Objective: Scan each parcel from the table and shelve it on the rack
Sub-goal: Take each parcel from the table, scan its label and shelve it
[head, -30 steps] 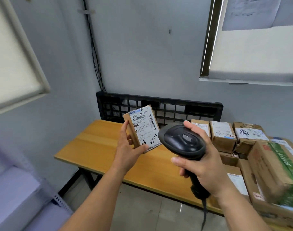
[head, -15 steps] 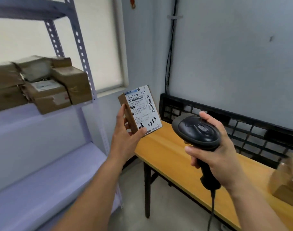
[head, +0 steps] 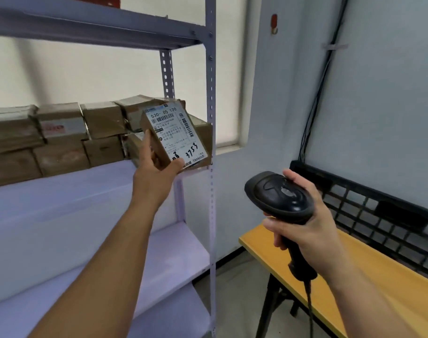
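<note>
My left hand [head: 155,170] grips a small brown parcel [head: 175,135] with a white shipping label that faces me, handwritten 3753 at its bottom. The parcel is held up at the right end of the rack's middle shelf [head: 61,176], in front of the boxes stacked there. My right hand [head: 303,228] holds a black barcode scanner [head: 280,196] by its handle, lower and to the right, above the near corner of the wooden table [head: 369,272]. The scanner's cable hangs down.
The grey metal rack [head: 210,118] fills the left, with several brown boxes [head: 61,135] stacked two high on the middle shelf and a bare lower shelf [head: 174,252]. A black plastic pallet [head: 369,211] leans against the wall behind the table. Cables [head: 325,76] run down the wall.
The view has swung left from the table to the rack. My left hand has carried the parcel up to the middle shelf. The scanner hand has dropped lower and away from the parcel.
</note>
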The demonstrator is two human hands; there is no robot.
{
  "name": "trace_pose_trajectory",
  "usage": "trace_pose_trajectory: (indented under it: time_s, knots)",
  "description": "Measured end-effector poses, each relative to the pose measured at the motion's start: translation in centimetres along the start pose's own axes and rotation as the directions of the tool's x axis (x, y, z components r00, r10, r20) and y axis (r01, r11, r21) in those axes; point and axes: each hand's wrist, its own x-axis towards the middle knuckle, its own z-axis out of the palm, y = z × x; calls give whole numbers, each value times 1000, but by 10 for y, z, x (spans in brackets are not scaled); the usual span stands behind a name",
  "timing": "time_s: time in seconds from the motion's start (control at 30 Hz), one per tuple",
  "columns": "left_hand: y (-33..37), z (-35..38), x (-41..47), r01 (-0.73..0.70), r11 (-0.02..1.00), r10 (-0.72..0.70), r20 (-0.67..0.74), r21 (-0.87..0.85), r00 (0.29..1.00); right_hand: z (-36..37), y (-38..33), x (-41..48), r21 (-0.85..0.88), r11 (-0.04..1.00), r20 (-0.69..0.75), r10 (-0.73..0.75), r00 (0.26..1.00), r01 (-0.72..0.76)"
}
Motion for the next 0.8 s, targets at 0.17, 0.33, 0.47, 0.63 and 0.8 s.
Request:
trace_pose_trajectory:
  time_s: [0.17,0.33,0.47,0.63,0.8]
  knots:
    - [-3,-17,59,32,996,-26,-69,85,997,31,8,24,41,999,7,5,1000,-5]
    - [-6,-18,99,40,980,-25,-77,194,997,43,13,41,55,998,-15,26,1000,-25]
    - [-8,-13,111,49,890,-20,-68,454,997,46,16,48,43,999,-23,32,999,-31]
    - [-14,-11,114,21,724,16,-47,689,999,46,16,51,65,997,-17,34,999,-33]
    - [-22,-10,117,-27,782,46,-14,623,999,42,16,49,66,997,-13,39,999,-38]
